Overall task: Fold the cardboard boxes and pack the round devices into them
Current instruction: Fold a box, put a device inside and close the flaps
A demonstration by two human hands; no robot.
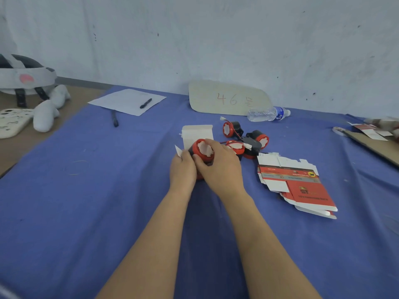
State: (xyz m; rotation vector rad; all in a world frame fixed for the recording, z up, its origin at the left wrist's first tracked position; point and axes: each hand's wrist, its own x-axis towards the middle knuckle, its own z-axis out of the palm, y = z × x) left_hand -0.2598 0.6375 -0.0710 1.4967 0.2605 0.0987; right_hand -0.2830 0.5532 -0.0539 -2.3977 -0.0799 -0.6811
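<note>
- Two bare forearms reach forward over the blue cloth-covered table (108,190), and the hands meet near its middle.
- The left hand (182,167) has its fingers curled round the side of a small cardboard box (197,132), red outside and white inside. The box's lid flap stands open on the far side.
- The right hand (218,162) grips a round red plastic device (204,149) with a white centre. Thumb and fingers are wrapped around its rim, and it sits at the box's open mouth. I cannot tell how far in it sits.
- To the right of the hands, a stack of flat red-and-white cardboard boxes (295,186) lies unfolded on the cloth.
- Just behind the right hand, several loose round red-and-black devices (260,138) lie huddled together with thin red wires and white plugs.
- Farther back, a clear plastic water bottle (267,113) lies on its side in front of a pale rounded cardboard sheet (228,98) marked "46" in red, which leans on the wall.
- At the back left, a white sheet of paper (127,101) has a black pen (145,103) on it, and a second black pen (114,118) lies just beside its near edge.
- At the far left, off the cloth, are a grey-and-white helmet (23,76) and a white plush toy (49,106).
- A brown cardboard slab (375,145) lies at the right edge.
</note>
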